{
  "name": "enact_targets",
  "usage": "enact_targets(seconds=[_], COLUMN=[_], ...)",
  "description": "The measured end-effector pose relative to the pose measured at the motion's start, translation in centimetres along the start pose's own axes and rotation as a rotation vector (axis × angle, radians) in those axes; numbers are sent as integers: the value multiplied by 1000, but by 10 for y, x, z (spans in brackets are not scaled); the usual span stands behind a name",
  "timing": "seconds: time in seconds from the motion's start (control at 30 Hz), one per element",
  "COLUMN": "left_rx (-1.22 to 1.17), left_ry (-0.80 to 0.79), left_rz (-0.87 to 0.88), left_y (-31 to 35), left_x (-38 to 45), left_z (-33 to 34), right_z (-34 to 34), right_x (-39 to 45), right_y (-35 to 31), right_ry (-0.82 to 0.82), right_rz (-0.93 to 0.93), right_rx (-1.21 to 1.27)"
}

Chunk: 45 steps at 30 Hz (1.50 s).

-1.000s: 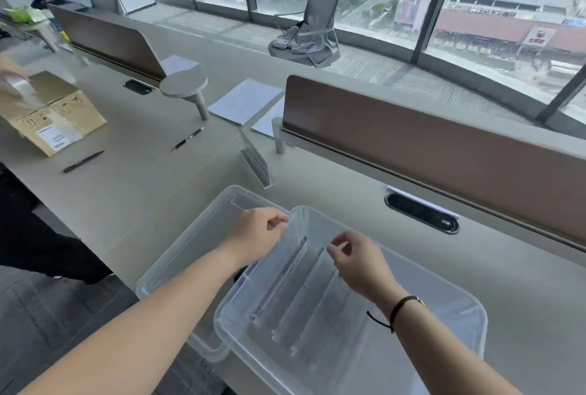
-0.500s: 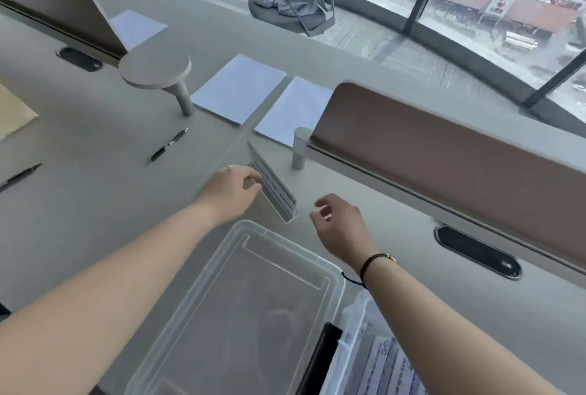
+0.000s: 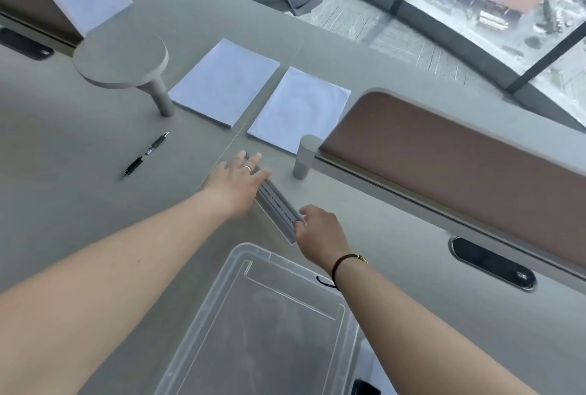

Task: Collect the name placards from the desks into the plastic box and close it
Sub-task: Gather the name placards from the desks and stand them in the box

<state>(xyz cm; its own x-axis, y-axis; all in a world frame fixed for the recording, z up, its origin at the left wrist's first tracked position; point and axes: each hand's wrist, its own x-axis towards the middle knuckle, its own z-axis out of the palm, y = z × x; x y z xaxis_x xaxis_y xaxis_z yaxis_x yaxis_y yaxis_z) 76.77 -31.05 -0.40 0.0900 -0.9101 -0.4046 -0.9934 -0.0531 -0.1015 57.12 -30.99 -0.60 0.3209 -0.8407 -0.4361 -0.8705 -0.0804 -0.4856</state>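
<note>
A clear acrylic name placard (image 3: 279,207) stands on the grey desk just beyond the plastic box's lid. My left hand (image 3: 239,184) grips its far end, fingers wrapped over the top edge. My right hand (image 3: 320,234) pinches its near end. The clear lid (image 3: 222,315) lies flat on the desk below my hands. Only a sliver of the plastic box (image 3: 369,372) shows at the bottom edge, its inside out of view.
Two white paper sheets (image 3: 226,81) (image 3: 299,109) lie beyond the placard, and a black pen (image 3: 146,153) to the left. A brown divider panel (image 3: 453,166) with a grey post (image 3: 305,157) runs along the right, and a round stand (image 3: 122,60) stands at left. A cable port (image 3: 493,263) sits in the desk.
Both hands left the box and reached forward to the standing placard. The left hand now wraps its far end and the right hand has closed on its near end.
</note>
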Motion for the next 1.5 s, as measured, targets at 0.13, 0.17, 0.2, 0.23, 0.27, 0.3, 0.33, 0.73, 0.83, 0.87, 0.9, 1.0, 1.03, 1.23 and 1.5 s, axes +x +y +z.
enact_targets(seconds=[0.13,0.17,0.2,0.23,0.27,0.3,0.33,0.73,0.83,0.87,0.9,1.0,1.03,1.23,1.5], left_rx=[90,105,111,105,91,76,62,-205,-305,-332,-358,-422,-432,-446,-374], left_ry=[168,183,186,189,201,219,232,470,488,500,519,548,550,601,562], left_rz=[-33,-46,-64,-83,-97,-106,-113,-103,-140,-152,-159,-166,-162,-113,-47], left_y=[4,4,3,2,0,-2,-3,54,82,95,108,153,169,269,387], left_x=[1,-1,-3,-6,-7,-9,-11,-93,-118,-130,-143,-182,-195,-265,-333], left_z=[0,2,4,7,9,11,12,-46,-63,-70,-77,-92,-96,-98,-71], right_z=[7,6,5,3,0,-3,-6,-67,-87,-97,-106,-131,-138,-172,-183], right_x=[3,3,2,2,0,-2,-5,-93,-122,-136,-150,-194,-209,-290,-360], right_y=[3,4,3,3,2,2,1,51,68,76,86,117,129,213,321], right_ry=[7,19,31,43,56,70,83,305,349,363,379,425,441,464,399], right_rz=[-35,-51,-64,-75,-83,-97,-121,-346,-367,-377,-388,-417,-422,-430,-364], right_rx=[-139,-174,-200,-217,-230,-243,-261,-262,-225,-215,-207,-199,-200,-205,-218])
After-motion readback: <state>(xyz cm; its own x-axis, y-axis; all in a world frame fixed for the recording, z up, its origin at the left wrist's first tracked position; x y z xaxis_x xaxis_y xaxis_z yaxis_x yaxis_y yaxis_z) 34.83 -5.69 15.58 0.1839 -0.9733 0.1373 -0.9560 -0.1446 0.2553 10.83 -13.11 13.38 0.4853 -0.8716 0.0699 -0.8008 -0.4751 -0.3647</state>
